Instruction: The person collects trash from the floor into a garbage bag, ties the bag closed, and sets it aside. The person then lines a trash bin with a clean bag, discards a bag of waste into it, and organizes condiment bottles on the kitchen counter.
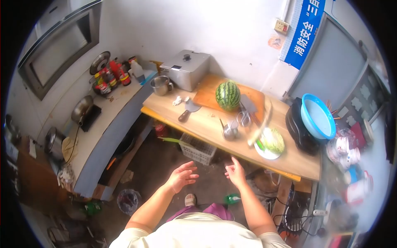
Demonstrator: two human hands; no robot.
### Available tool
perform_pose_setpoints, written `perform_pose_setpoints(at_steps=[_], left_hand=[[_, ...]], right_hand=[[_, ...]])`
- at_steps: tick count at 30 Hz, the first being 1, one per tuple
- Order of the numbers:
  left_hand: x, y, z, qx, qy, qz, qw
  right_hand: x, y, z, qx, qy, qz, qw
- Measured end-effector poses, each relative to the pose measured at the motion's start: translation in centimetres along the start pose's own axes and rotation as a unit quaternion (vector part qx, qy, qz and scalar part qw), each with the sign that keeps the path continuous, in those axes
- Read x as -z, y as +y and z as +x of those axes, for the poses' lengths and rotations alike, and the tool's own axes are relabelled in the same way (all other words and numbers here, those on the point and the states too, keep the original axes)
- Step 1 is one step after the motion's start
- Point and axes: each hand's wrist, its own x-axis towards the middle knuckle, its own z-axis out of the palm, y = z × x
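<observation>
My left hand point(183, 177) hovers above the floor, its fingers apart and nothing in them. Across from it, my right hand point(235, 172) is also empty, with the index finger stretched toward the table edge. Both are short of the wooden table point(182, 124). On that table a watermelon point(228, 95) rests on a cutting board point(206, 93). A cleaver point(190, 108) lies left of the board. Nearer my right hand are a cabbage point(272, 141) on a white plate point(264, 155), a small metal pot point(230, 131) and a glass cup point(244, 119).
A white plastic basket point(197, 151) stands under the table's front edge. A large metal box with a lid point(185, 70) sits at the back left. A blue basin point(317, 115) leans on a black object at the right. A trash bin point(128, 201) and a green bottle point(232, 199) are on the floor.
</observation>
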Motion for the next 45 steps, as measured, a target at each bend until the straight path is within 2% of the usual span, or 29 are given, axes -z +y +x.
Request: perform_pose_setpoints(at_steps=[4,5,8,14,17,20,23,26,30,34,40,42,45], left_hand=[[-0.9,2.8,6.2,0.043,-0.045,0.071,0.996],[-1.3,3.2,7.5,0.050,-0.055,0.077,0.994],[-2.6,4.1,12.1,0.063,-0.083,0.093,0.990],[-5.5,4.0,20.5,0.086,-0.011,0.080,0.993],[-5.9,3.2,23.5,0.090,-0.001,0.088,0.992],[-6.8,3.4,24.7,0.103,0.014,0.080,0.991],[-6.5,3.2,25.0,0.104,-0.029,0.062,0.992],[-6.0,4.8,22.8,0.091,0.015,0.027,0.995],[-2.4,7.6,19.0,0.033,0.050,-0.011,0.998],[2.5,11.3,14.9,-0.042,0.102,-0.043,0.993],[13.6,16.6,9.7,-0.148,0.185,-0.068,0.969],[18.1,17.4,8.1,-0.159,0.211,-0.069,0.962],[24.3,19.4,5.3,-0.160,0.243,-0.077,0.954]], right_hand=[[1.1,-0.2,4.9,-0.018,0.077,-0.022,0.997],[1.7,-1.0,5.8,-0.064,0.064,-0.011,0.996],[3.2,-1.5,9.2,-0.109,0.058,-0.024,0.992],[5.4,0.0,16.3,-0.145,-0.018,-0.073,0.987],[6.6,3.2,19.4,-0.148,-0.129,-0.053,0.979],[7.0,3.3,20.2,-0.169,-0.241,-0.005,0.956],[6.5,3.7,20.6,-0.126,-0.260,-0.006,0.957],[5.2,1.0,20.0,-0.099,-0.256,-0.004,0.962],[0.9,-2.8,20.0,-0.083,-0.289,0.035,0.953],[-6.5,-6.6,21.1,-0.056,-0.335,0.063,0.938],[-21.5,-11.3,22.8,-0.044,-0.373,0.079,0.923],[-27.0,-12.6,22.9,-0.033,-0.379,0.081,0.921],[-35.0,-15.1,23.0,-0.071,-0.367,0.107,0.921]])
